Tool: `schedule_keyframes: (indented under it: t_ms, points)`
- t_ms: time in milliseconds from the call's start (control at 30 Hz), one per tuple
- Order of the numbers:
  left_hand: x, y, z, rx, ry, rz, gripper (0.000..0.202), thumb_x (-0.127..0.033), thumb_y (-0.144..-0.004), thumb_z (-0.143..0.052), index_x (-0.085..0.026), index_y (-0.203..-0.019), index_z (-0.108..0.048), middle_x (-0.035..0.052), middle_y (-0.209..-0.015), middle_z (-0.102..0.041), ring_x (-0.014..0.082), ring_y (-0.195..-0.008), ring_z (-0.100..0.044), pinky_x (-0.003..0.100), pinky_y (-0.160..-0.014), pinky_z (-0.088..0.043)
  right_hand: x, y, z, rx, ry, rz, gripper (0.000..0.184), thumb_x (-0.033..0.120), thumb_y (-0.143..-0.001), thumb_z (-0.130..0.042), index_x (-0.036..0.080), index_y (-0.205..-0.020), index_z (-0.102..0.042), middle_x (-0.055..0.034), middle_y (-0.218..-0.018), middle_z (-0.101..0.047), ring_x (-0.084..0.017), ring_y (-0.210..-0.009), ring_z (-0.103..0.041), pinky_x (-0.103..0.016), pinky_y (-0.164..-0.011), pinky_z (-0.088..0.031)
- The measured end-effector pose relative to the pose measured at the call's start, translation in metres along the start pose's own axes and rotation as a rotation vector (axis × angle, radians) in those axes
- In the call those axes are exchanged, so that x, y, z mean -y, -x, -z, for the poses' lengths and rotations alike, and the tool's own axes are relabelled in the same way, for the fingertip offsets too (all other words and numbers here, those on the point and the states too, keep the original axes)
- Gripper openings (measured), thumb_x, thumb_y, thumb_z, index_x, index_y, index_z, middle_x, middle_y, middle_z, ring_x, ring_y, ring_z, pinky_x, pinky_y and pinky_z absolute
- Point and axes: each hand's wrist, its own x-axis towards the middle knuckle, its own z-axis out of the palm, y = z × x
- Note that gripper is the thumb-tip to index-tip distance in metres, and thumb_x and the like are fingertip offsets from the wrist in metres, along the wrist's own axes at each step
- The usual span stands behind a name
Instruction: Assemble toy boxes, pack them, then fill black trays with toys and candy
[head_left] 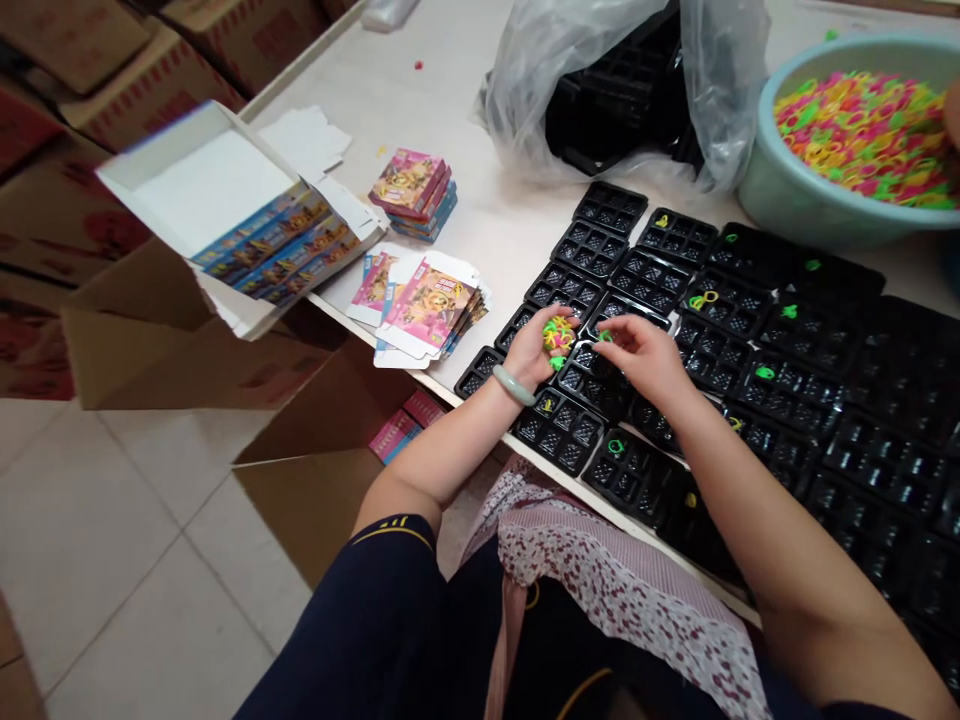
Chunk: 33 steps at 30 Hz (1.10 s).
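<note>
My left hand [541,347] is cupped around a small bunch of coloured plastic rings [557,335], pink, yellow and green, over the black compartment trays [592,250]. My right hand [641,355] is just beside it, fingers pinched on one green ring [604,337] above a tray. Many black trays cover the white table [480,150] in rows; a few hold single green or yellow rings, such as a yellow ring [703,299] in one tray. A jade-coloured bangle [514,386] sits on my left wrist.
A pale green basin [795,195] full of coloured rings stands at the back right. A clear plastic bag [600,90] of more black trays lies behind. Flat printed cartons [431,310], a stack of small boxes [414,195] and an open display box [247,225] lie left. Cardboard boxes sit on the floor.
</note>
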Motion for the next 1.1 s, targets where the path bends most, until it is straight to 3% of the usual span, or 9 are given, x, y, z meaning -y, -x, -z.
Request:
schedule_keyframes:
  t_ms: [100,167,333,467,633,767,867,967,1100]
  points:
    - [-0.004,0.000,0.003,-0.026,0.013,-0.007,0.020,-0.028,-0.090,-0.053,-0.011,-0.079,-0.057,0.0030,-0.067,-0.060,0.0038,-0.044,-0.047,0.014,-0.035,-0.021,-0.010,0.002,0.000,0.088,0.203,0.089,0.015,0.026,-0.079,-0.066,0.022,-0.094,-0.067,-0.0052,-0.089,-0.065,-0.021,-0.077,-0.059,-0.041,-0.077,-0.050]
    - [-0.003,-0.002,0.002,-0.034,0.031,-0.008,0.020,-0.028,-0.089,-0.054,-0.011,-0.079,-0.057,0.0028,-0.067,-0.060,0.0038,-0.045,-0.046,0.014,-0.035,-0.022,-0.007,0.004,-0.004,0.068,0.194,0.122,0.016,0.026,-0.081,-0.064,0.021,-0.096,-0.066,-0.0070,-0.096,-0.064,-0.021,-0.081,-0.060,-0.042,-0.080,-0.050]
    - [0.005,-0.010,-0.007,-0.107,0.149,-0.088,0.022,-0.030,-0.088,-0.056,-0.012,-0.077,-0.056,0.0029,-0.069,-0.060,0.0050,-0.048,-0.048,0.016,-0.040,-0.029,0.017,0.007,-0.016,-0.001,-0.057,0.057,0.018,0.033,-0.080,-0.069,0.022,-0.092,-0.062,-0.0043,-0.094,-0.061,-0.018,-0.077,-0.061,-0.034,-0.068,-0.053]
    - [0.006,-0.018,-0.020,-0.175,0.240,-0.144,0.023,-0.031,-0.090,-0.053,-0.013,-0.076,-0.056,0.0019,-0.067,-0.060,0.0063,-0.050,-0.051,0.018,-0.049,-0.038,0.023,0.005,-0.029,-0.065,-0.133,0.024,0.013,0.026,-0.080,-0.065,0.022,-0.092,-0.061,-0.0041,-0.094,-0.061,-0.017,-0.076,-0.061,-0.035,-0.070,-0.054]
    - [0.002,-0.024,-0.029,-0.158,0.258,-0.144,0.025,-0.032,-0.093,-0.049,-0.014,-0.077,-0.054,0.0018,-0.069,-0.059,0.0056,-0.050,-0.049,0.017,-0.047,-0.034,0.012,0.000,-0.033,-0.134,-0.305,-0.038,0.014,0.027,-0.080,-0.064,0.022,-0.092,-0.062,-0.0052,-0.097,-0.065,-0.019,-0.086,-0.064,-0.037,-0.079,-0.054]
    - [0.002,-0.031,-0.033,-0.126,0.264,-0.140,0.023,-0.032,-0.090,-0.053,-0.013,-0.077,-0.055,0.0015,-0.069,-0.058,0.0031,-0.043,-0.039,0.018,-0.040,-0.024,-0.001,-0.006,-0.030,-0.111,-0.529,-0.218,0.026,0.039,-0.073,-0.070,0.022,-0.091,-0.062,-0.0028,-0.089,-0.068,-0.017,-0.078,-0.064,-0.038,-0.079,-0.054]
    - [0.003,-0.042,-0.041,-0.161,0.271,-0.139,0.023,-0.031,-0.091,-0.051,-0.013,-0.077,-0.054,0.0012,-0.068,-0.057,0.0032,-0.041,-0.036,0.018,-0.039,-0.022,-0.012,-0.014,-0.023,-0.103,-0.585,-0.270,0.034,0.044,-0.067,-0.075,0.022,-0.089,-0.062,-0.0009,-0.083,-0.067,-0.016,-0.074,-0.063,-0.038,-0.079,-0.054]
    - [0.000,-0.056,-0.050,-0.171,0.279,-0.156,0.021,-0.030,-0.093,-0.048,-0.013,-0.080,-0.055,0.0013,-0.068,-0.057,0.0042,-0.044,-0.040,0.018,-0.040,-0.024,-0.024,-0.026,-0.006,-0.150,-0.506,-0.253,0.035,0.044,-0.066,-0.075,0.022,-0.090,-0.062,-0.0001,-0.079,-0.065,-0.015,-0.072,-0.062,-0.037,-0.078,-0.054]
    - [-0.010,-0.068,-0.057,-0.133,0.246,-0.192,0.021,-0.031,-0.093,-0.049,-0.013,-0.083,-0.056,0.0015,-0.069,-0.057,0.0043,-0.046,-0.042,0.017,-0.041,-0.024,-0.040,-0.047,0.017,-0.180,-0.140,-0.179,0.023,0.038,-0.072,-0.068,0.021,-0.088,-0.065,-0.0024,-0.079,-0.066,-0.017,-0.069,-0.060,-0.038,-0.075,-0.052]
